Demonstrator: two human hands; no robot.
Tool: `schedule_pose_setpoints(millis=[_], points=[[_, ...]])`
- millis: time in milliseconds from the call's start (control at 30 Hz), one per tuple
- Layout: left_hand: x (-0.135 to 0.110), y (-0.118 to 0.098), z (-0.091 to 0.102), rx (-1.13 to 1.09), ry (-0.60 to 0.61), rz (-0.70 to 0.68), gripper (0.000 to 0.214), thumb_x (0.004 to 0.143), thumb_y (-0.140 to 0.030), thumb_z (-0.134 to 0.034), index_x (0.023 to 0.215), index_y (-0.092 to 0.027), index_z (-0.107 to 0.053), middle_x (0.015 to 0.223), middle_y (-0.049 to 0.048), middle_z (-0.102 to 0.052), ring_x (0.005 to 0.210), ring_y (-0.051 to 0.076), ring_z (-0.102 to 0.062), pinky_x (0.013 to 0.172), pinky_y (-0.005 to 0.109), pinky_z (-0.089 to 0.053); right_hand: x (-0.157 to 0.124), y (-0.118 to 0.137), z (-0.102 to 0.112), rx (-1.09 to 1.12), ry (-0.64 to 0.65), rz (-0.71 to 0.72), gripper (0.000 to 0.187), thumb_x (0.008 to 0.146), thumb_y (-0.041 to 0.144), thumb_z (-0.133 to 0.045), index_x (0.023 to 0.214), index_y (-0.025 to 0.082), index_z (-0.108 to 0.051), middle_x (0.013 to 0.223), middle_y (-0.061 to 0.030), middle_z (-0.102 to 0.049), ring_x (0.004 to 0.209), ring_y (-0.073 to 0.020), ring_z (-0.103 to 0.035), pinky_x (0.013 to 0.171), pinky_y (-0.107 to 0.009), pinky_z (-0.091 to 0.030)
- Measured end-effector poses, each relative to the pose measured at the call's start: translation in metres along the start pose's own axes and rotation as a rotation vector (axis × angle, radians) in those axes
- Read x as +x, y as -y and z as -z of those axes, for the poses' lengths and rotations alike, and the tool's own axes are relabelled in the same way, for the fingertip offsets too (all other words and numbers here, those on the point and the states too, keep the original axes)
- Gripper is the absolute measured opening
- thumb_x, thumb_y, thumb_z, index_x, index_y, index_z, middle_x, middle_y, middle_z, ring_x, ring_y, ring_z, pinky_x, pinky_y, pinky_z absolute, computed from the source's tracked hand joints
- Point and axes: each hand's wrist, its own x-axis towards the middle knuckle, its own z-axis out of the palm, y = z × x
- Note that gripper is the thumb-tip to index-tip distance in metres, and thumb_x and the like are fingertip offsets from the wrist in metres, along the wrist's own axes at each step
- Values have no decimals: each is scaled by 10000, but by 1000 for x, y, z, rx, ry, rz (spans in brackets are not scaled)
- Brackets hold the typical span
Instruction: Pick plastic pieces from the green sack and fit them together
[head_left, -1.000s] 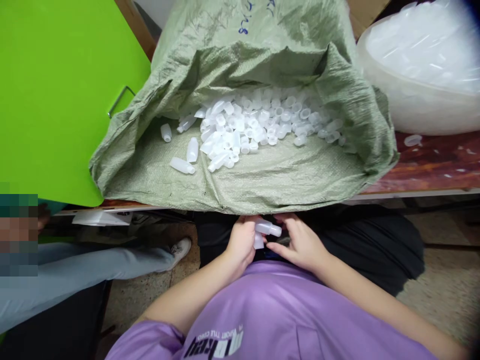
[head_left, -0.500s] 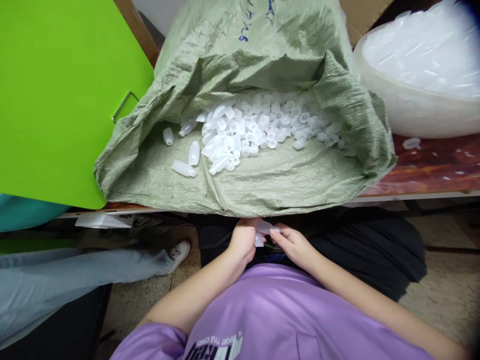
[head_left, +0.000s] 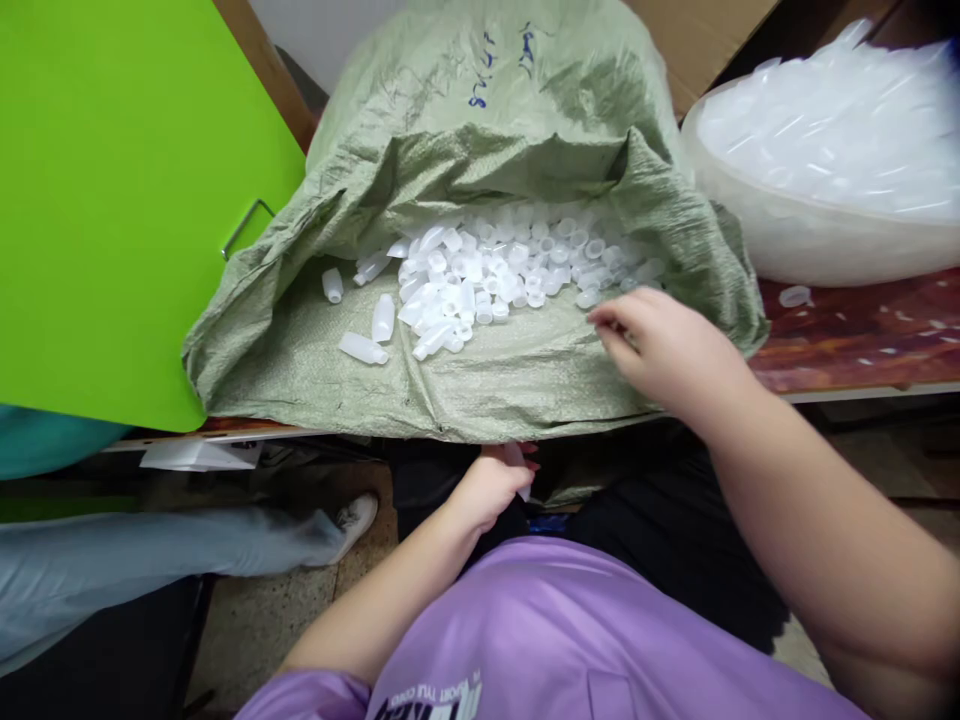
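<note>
Swings curled right hand (head_left: 660,345), with hold unclear, up over sack (head_left: 517,395) while clasping translucent piece (head_left: 516,456) in left hand (head_left: 486,488), apparently reaching toward loose bottles (head_left: 469,297), needing a light pinch.

You are wearing a purple shirt (head_left: 555,610) printed with black and white lettering (head_left: 457,702), along with black trousers (head_left: 690,540), and you are facing a dull sage-green sack (head_left: 517,390) marked with blue handwriting (head_left: 478,75), its small bottles (head_left: 450,300) showing milky, translucent white. On your right, a cloudy white bowl (head_left: 825,242) is paling against a reddish-brown tabletop (head_left: 862,330) mottled with darker streaks. On your left, a plain lime-green panel (head_left: 112,200) is contrasting with a co-worker's pale blue jeans (head_left: 172,540) and white shoe (head_left: 358,525).
</note>
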Motion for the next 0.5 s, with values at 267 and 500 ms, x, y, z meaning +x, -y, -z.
schedule_pose_setpoints(millis=[267, 500], points=[[-27, -8, 15, -16, 369, 138, 585, 653, -239, -739, 1188, -150, -520, 879, 51, -612, 812, 130, -562, 748, 262, -399, 53, -18, -19, -158, 102, -8, 274, 750, 124, -468, 983, 124, -612, 982, -175, -586, 793, -251, -585, 685, -386, -460], [-36, -23, 12, 76, 591, 40, 418, 708, -326, -702, 1048, -169, -517, 985, 75, -603, 775, 117, -558, 672, 241, -418, -28, 20, 7, 451, 332, 285, 247, 808, 338, -550, 1017, 222, -615, 933, -28, -666, 844, -152, -625, 752, -252, -489]])
